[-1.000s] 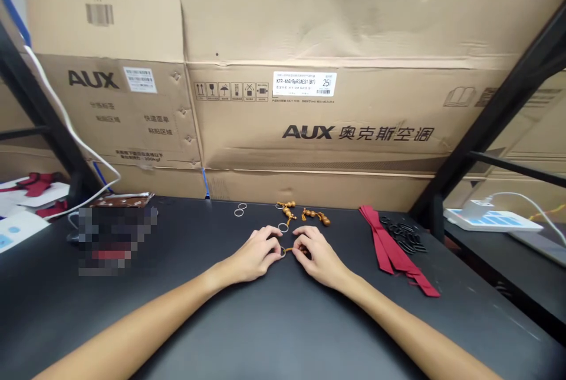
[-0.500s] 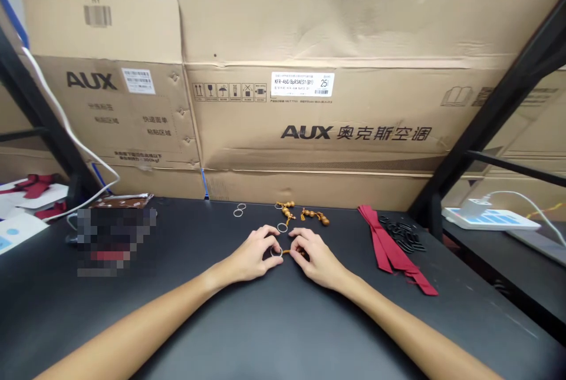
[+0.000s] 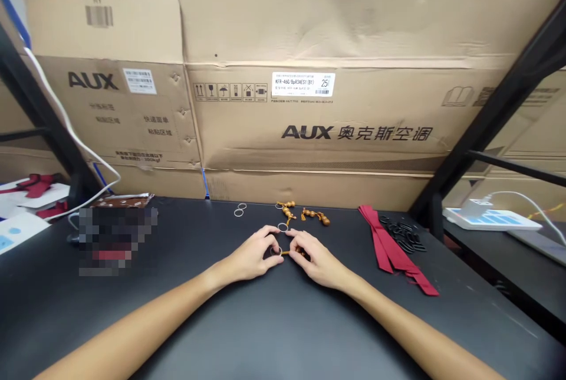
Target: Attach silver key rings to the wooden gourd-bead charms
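Observation:
My left hand (image 3: 257, 254) is closed on a metal key ring (image 3: 277, 252), pinched between thumb and fingers just above the black table. From that ring an orange cord (image 3: 285, 252) runs across to my right hand (image 3: 313, 255). My right hand grips the cord and a brown beaded pendant (image 3: 301, 250), mostly hidden behind its fingers. Just beyond my fingertips lies another key ring (image 3: 283, 227), joined to a gourd-bead pendant (image 3: 288, 213). A further wooden gourd pendant (image 3: 316, 215) rests to its right.
Two loose key rings (image 3: 240, 209) lie at the back. Right of my hands are red fabric strips (image 3: 393, 250) and a pile of black clips (image 3: 402, 235). A blurred-out item (image 3: 112, 241) stands left, before a cardboard wall (image 3: 309, 150). A white power strip (image 3: 493, 219) is far right.
The fingers of my right hand have shifted slightly left along the cord, nearer the ring. My left hand keeps its pinch on the ring.

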`<state>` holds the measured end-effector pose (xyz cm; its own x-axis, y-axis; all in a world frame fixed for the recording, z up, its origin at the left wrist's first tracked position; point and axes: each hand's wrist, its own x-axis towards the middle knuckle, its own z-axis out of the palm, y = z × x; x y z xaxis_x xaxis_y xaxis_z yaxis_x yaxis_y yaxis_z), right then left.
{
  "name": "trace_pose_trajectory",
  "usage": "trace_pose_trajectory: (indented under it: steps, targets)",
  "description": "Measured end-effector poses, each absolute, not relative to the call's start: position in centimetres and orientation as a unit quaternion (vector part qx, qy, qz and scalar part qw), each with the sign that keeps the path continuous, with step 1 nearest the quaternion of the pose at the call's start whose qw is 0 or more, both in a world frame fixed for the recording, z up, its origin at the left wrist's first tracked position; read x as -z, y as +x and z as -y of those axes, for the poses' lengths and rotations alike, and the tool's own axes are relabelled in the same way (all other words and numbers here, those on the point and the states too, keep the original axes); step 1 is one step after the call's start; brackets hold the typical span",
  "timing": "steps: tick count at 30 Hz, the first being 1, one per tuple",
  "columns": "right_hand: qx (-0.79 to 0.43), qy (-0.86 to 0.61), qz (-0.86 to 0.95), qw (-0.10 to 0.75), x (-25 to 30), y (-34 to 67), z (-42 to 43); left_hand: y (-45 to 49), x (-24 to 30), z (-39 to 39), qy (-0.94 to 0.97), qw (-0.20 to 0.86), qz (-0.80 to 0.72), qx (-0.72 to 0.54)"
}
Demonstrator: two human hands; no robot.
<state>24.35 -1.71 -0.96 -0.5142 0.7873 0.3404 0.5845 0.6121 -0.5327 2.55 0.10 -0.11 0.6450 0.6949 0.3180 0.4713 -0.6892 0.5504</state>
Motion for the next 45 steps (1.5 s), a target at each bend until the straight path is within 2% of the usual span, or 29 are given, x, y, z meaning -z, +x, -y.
trace_pose_trajectory:
  steps: [5,16,20,25,30,37,40,45]
  targets:
    - [-0.18,-0.396,0.86,0.267,0.9,24.3,1.9,2.5,0.1,-0.1,0.889,0.208,-0.314,-0.26]
    - [-0.093,-0.482,0.82,0.295,2.1,24.4,1.0,2.4,-0.5,-0.3,0.9,0.223,-0.298,-0.226]
    - [-0.093,-0.458,0.829,0.305,1.6,24.4,1.3,2.5,-0.4,-0.2,0.891,0.215,-0.316,-0.245]
    - [-0.032,-0.43,0.834,0.345,1.0,24.4,1.8,2.4,0.0,0.1,0.882,0.199,-0.325,-0.276]
    - [-0.025,-0.41,0.853,0.323,1.1,24.4,1.9,2.5,0.1,0.3,0.895,0.17,-0.316,-0.265]
    - [-0.008,-0.515,0.814,0.269,2.0,24.0,-0.5,3.5,0.6,-1.4,0.882,0.04,-0.407,-0.235]
    - [-0.008,-0.555,0.792,0.256,2.2,24.0,-1.5,3.2,1.2,-2.3,0.858,0.028,-0.461,-0.225]
    - [0.007,-0.504,0.825,0.255,2.3,24.7,-0.3,2.0,1.4,-2.6,0.863,0.032,-0.465,-0.196]
